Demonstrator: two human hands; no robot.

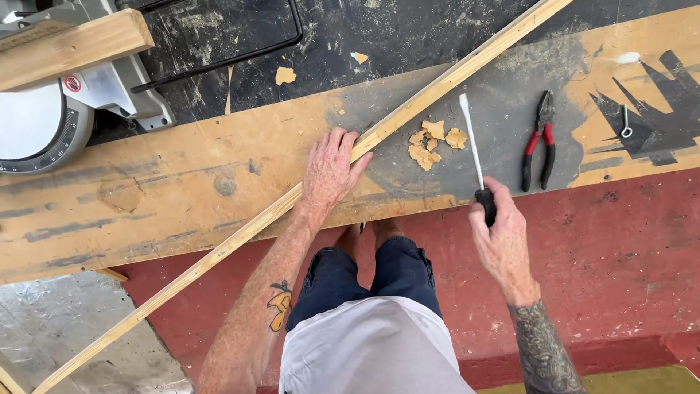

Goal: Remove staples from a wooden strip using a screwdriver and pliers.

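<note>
A long thin wooden strip (437,84) lies diagonally across a paint-stained plywood board (168,190). My left hand (329,171) rests palm-down on the strip near its middle, fingers spread over it. My right hand (499,237) grips the black handle of a tool with a long white blade (470,138), its tip pointing away from me over the board. A small pile of wood chips (434,142) sits just left of the blade, beside the strip.
Red-and-black pliers (538,142) and a metal screw eye (625,122) lie on the board to the right. A mitre saw (65,102) with a timber piece (69,47) stands at the far left. Red floor lies below.
</note>
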